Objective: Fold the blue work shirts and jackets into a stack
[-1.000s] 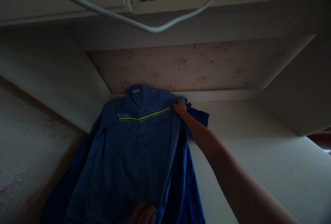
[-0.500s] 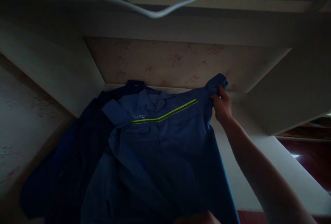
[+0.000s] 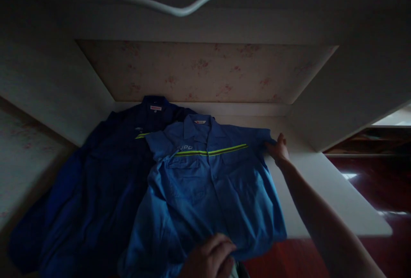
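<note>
2 hands (image 3: 210, 256) (image 3: 278, 151), 2 blue garments (image 3: 231, 188) (image 3: 93, 192)

matt cloth lt-blue shirt (image 3: 205, 188), matt cloth dk-blue garment (image 3: 96, 192), smooth desktop (image 3: 346, 201), smooth plastic-lookg cable (image 3: 180, 11), glossy flr (image 3: 379, 188)

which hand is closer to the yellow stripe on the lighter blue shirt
Right. The right hand is at the sleeve, just past the stripe's end; the left hand is well below it.

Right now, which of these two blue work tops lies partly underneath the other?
The navy work top on the left; the lighter blue short-sleeved shirt, on the right, overlaps its right side.
</note>
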A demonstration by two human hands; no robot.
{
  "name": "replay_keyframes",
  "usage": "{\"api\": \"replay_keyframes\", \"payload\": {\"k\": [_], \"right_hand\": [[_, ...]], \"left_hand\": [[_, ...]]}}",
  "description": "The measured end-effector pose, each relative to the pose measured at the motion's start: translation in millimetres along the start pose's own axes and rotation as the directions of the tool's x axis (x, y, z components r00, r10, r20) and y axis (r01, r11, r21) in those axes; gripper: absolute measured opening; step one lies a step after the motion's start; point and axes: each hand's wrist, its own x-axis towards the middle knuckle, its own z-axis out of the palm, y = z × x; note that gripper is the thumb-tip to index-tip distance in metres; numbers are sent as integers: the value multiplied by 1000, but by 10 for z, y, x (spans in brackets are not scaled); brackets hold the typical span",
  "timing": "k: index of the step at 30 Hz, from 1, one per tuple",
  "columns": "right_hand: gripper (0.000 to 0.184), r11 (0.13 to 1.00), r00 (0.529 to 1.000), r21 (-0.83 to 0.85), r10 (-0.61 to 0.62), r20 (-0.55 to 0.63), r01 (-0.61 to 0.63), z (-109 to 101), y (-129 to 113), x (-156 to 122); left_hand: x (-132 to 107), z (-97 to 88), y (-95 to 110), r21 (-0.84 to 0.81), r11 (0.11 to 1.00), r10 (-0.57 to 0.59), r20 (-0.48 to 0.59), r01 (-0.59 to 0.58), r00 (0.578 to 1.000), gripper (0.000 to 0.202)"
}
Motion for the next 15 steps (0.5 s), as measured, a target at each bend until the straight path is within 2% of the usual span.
{"api": "replay_keyframes", "payload": {"k": [2,3,5,7,9,11,13,15], "right_hand": [[83,999,999,-4,-46,-28,46,-116,15,-265],[75,994,993,20,-111,-26,112,-170,26,-462],[57,957,963,111,-270,-7,270,-245,63,-960],[40,889,901,167,-433,11,426,-258,121,-1502],[35,842,834,139,-537,127,521,-212,192,-1955],[39,808,779,14,-572,256,589,-135,266,-2235],[46,763,744,-117,-566,354,636,-69,341,-2347],[49,733,725,-176,-550,416,657,-39,417,-2362]], "left_hand": [[-216,-384,-156,201,976,-35,-219,81,975,28],[-314,-567,-245,303,939,-55,-331,161,942,27],[-469,-856,-443,453,814,-96,-512,364,854,33],[-569,-1006,-636,516,668,-155,-609,537,778,45],[-621,-1041,-763,519,577,-258,-617,631,743,52],[-644,-1030,-784,474,560,-386,-577,680,720,49],[-668,-1039,-716,373,585,-489,-546,720,680,47],[-735,-1089,-624,219,615,-593,-504,757,628,50]]}}
